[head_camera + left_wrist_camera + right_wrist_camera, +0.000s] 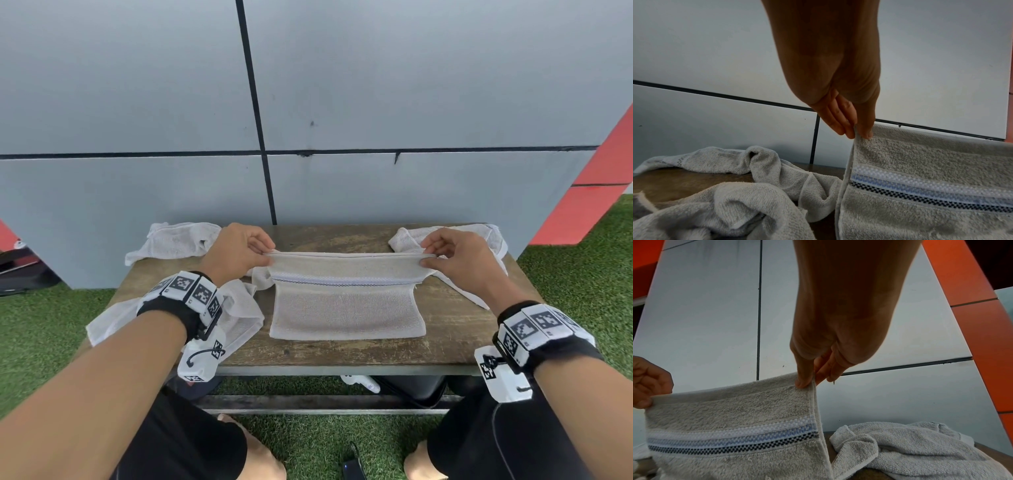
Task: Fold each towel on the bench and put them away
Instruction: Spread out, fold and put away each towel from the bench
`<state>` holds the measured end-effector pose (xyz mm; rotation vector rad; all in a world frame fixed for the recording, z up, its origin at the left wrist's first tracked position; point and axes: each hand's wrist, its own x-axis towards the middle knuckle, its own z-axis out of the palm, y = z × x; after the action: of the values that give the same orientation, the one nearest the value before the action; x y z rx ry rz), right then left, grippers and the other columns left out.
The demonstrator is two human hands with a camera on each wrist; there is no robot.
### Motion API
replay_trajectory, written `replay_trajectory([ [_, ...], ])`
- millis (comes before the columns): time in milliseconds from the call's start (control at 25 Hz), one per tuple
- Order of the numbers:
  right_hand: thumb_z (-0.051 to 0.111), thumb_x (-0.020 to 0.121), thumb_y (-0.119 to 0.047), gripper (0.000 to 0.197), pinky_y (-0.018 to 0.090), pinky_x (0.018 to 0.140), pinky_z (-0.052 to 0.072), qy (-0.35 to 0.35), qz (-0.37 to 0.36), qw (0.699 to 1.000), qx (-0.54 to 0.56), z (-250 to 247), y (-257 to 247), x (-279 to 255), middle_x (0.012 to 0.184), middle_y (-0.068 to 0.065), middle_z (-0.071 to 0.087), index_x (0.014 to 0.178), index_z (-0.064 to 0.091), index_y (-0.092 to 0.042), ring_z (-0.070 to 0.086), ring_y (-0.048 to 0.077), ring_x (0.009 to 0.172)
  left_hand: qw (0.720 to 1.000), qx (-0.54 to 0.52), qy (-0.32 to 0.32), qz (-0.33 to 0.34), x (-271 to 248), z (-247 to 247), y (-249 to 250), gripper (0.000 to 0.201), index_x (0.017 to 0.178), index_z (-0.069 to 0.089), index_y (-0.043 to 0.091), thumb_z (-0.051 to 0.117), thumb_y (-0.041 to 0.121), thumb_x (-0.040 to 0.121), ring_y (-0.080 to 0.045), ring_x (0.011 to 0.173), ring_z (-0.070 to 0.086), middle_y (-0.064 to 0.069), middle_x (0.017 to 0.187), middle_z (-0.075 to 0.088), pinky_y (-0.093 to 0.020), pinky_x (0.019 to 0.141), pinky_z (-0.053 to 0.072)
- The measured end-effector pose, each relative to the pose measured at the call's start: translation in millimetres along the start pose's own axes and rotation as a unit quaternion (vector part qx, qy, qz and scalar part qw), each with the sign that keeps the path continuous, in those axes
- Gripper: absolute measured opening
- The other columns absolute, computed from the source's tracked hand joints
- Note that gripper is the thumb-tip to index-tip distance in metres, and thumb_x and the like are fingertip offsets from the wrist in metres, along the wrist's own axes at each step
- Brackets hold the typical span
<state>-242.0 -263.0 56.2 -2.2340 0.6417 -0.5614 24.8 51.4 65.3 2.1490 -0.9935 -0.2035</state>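
Observation:
A pale grey towel (346,308) with a blue and black woven stripe lies across the middle of the wooden bench (448,346), its far edge lifted. My left hand (263,253) pinches the left corner of that edge between thumb and fingers, as the left wrist view shows (859,134). My right hand (428,257) pinches the right corner the same way (807,382). The towel (920,186) hangs taut between both hands (725,426), and its near part rests flat on the bench.
Crumpled towels lie around it: one at the back left (178,240), one at the front left under my forearm (239,315), one at the back right (476,240). A grey panelled wall (376,102) stands behind the bench. Green turf (41,329) surrounds it.

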Motion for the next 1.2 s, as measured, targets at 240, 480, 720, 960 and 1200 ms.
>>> replay_trajectory([
  [240,0.083,0.078,-0.008,0.019,0.019,0.073,0.045,-0.020,0.014,0.998,-0.060,0.6,0.3,3.5,0.089,0.005,0.072,0.094,0.076,-0.013,0.064,0.018,0.083,0.999,0.030,-0.019,-0.010,1.5,-1.3,1.6,0.020,0.091,0.078,0.011,0.086,0.005,0.074,-0.007,0.077,0.070,0.000,0.082,0.075,-0.011,0.069,0.053],
  [480,0.077,0.086,-0.013,0.011,0.026,0.076,0.044,-0.021,0.012,0.986,-0.165,-11.1,-20.4,40.7,0.088,0.008,0.071,0.097,0.077,-0.011,0.063,0.024,0.080,0.983,0.181,-0.038,0.007,35.0,-12.4,38.1,0.009,0.091,0.079,0.009,0.074,0.007,0.085,-0.013,0.075,0.062,0.000,0.083,0.069,-0.025,0.075,0.048],
  [720,0.072,0.088,-0.011,0.011,0.021,0.079,0.039,0.103,-0.063,0.976,-0.179,-58.1,-70.2,79.2,0.090,0.009,0.073,0.096,0.077,-0.007,0.062,0.020,0.083,0.983,0.157,0.087,0.043,76.6,-55.7,80.7,0.007,0.091,0.078,0.013,0.075,0.016,0.085,-0.010,0.073,0.060,0.004,0.084,0.071,-0.025,0.082,0.047],
  [960,0.072,0.088,-0.008,0.011,0.025,0.080,0.041,0.094,-0.092,0.978,-0.165,-70.1,-73.2,58.0,0.093,0.013,0.074,0.097,0.076,-0.005,0.066,0.030,0.089,0.990,0.065,0.120,0.033,51.9,-66.9,88.8,0.003,0.085,0.075,0.018,0.076,0.017,0.082,0.003,0.051,0.049,0.017,0.062,0.059,-0.004,0.053,0.036],
  [1200,0.082,0.082,-0.018,0.010,0.023,0.082,0.046,-0.210,0.022,0.964,-0.163,-43.2,-32.0,-0.8,0.086,-0.013,0.074,0.086,0.078,-0.026,0.067,0.013,0.093,0.991,0.024,-0.115,-0.062,-23.0,-38.5,25.9,0.007,0.077,0.076,0.019,0.079,0.014,0.080,-0.003,0.067,0.063,0.007,0.072,0.075,-0.020,0.071,0.047],
])
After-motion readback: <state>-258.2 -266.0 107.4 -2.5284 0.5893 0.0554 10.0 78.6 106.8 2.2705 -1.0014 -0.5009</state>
